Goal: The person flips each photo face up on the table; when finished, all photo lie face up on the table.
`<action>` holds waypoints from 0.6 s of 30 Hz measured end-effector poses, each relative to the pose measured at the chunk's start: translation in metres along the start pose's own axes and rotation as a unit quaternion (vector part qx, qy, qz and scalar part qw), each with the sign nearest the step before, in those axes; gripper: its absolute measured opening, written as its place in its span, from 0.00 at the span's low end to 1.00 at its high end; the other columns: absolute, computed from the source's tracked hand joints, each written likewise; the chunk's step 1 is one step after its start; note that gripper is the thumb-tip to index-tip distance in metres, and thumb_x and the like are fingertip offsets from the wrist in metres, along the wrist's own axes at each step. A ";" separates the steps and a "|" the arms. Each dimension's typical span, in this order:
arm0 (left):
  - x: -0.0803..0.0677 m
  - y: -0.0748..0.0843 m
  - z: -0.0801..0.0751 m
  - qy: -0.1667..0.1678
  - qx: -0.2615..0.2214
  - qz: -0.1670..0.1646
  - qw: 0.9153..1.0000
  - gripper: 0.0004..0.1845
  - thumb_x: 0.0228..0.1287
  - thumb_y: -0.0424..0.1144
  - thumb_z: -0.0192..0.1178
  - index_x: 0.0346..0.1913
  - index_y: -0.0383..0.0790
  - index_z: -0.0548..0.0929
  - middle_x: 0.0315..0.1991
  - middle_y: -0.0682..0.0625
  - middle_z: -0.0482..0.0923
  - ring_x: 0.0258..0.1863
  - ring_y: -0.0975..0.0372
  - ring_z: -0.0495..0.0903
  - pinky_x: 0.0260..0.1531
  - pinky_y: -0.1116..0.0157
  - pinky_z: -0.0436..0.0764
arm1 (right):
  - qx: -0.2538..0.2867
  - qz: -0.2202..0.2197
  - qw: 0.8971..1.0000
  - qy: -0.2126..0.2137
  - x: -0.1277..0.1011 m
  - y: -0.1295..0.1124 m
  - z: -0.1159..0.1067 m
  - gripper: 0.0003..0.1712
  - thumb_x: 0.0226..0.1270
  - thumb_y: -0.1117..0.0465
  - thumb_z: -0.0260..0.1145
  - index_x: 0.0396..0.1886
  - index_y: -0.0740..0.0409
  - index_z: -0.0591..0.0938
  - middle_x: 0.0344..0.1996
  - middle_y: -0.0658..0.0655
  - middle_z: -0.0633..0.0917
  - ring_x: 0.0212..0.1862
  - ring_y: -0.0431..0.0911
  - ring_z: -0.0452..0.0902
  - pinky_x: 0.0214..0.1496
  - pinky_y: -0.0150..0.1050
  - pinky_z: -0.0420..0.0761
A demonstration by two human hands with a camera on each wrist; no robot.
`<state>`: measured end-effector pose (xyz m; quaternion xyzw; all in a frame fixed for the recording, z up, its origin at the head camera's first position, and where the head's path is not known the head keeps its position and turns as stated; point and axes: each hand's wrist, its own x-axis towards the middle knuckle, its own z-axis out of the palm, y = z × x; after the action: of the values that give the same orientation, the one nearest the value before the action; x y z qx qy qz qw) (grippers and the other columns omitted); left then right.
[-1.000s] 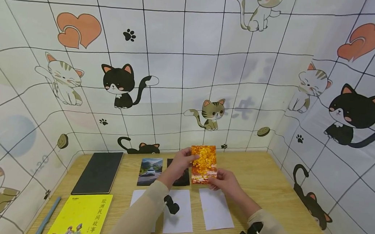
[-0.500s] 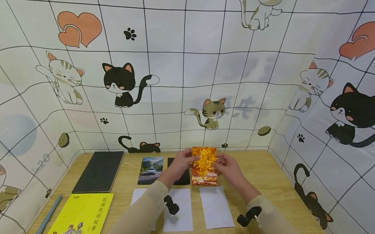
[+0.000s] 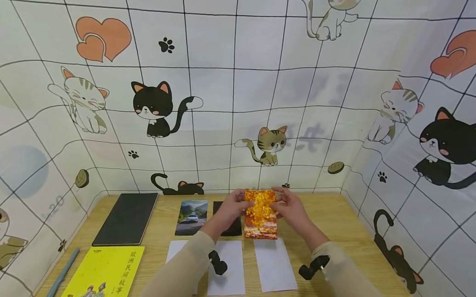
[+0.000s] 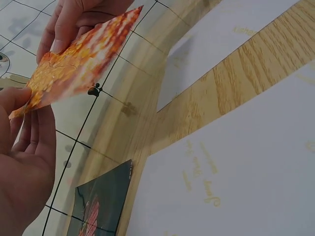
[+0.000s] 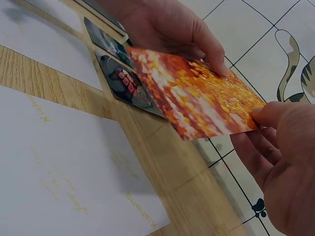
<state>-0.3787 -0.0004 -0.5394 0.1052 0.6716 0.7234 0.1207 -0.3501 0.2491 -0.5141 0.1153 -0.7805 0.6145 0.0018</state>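
Both hands hold an orange-and-yellow photo print point(image 3: 260, 217) upright above the back of the table. My left hand point(image 3: 231, 209) pinches its left edge, thumb on the picture side and fingers behind. On the opposite edge, my right hand point(image 3: 293, 211) pinches it the same way, near the top. In the right wrist view the photo print point(image 5: 197, 98) is tilted and apart from the table. A dark photo point(image 3: 232, 226) lies behind the left hand, partly hidden by it. Left of that lies a photo of a car on a road point(image 3: 191, 217).
White sheets lie in a front row, including a middle one point(image 3: 227, 269) and a right one point(image 3: 274, 266); the left one is partly covered by the sleeve. A black notebook point(image 3: 126, 219), a yellow book point(image 3: 102, 272) and a blue-grey pen-like stick point(image 3: 62, 274) lie at the left.
The right hand has moved up from the photo print's lower right corner to its upper right edge. The left hand keeps its hold, and the print has sunk slightly.
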 end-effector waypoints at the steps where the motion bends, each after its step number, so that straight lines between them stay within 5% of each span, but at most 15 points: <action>1: 0.000 0.000 0.001 0.008 0.009 0.007 1.000 0.28 0.76 0.37 0.72 0.74 0.41 0.78 0.60 0.43 0.84 0.52 0.53 0.86 0.54 0.53 0.89 | -0.001 0.001 1.000 0.001 0.000 0.001 -0.001 0.32 0.80 0.65 0.72 0.79 0.56 0.75 0.51 0.65 0.81 0.39 0.50 0.89 0.39 0.50 0.91; 8: 0.000 -0.006 0.008 0.056 0.092 0.064 0.992 0.27 0.75 0.30 0.71 0.74 0.44 0.81 0.58 0.43 0.79 0.44 0.56 0.85 0.43 0.56 0.91 | -0.013 0.009 1.000 0.005 0.004 0.006 -0.004 0.32 0.79 0.66 0.72 0.79 0.57 0.76 0.51 0.66 0.82 0.35 0.49 0.87 0.37 0.48 0.90; 18: 0.014 -0.010 0.010 0.070 0.133 0.048 0.987 0.27 0.75 0.31 0.73 0.73 0.39 0.81 0.55 0.44 0.80 0.42 0.56 0.87 0.43 0.57 0.91 | -0.057 0.005 0.998 0.006 0.018 0.017 -0.008 0.33 0.79 0.68 0.71 0.80 0.62 0.75 0.51 0.67 0.82 0.36 0.54 0.85 0.36 0.52 0.91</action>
<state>-0.3882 0.0139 -0.5488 0.1011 0.7630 0.6381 0.0232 -0.3722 0.2567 -0.5255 0.1077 -0.8148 0.5695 0.0104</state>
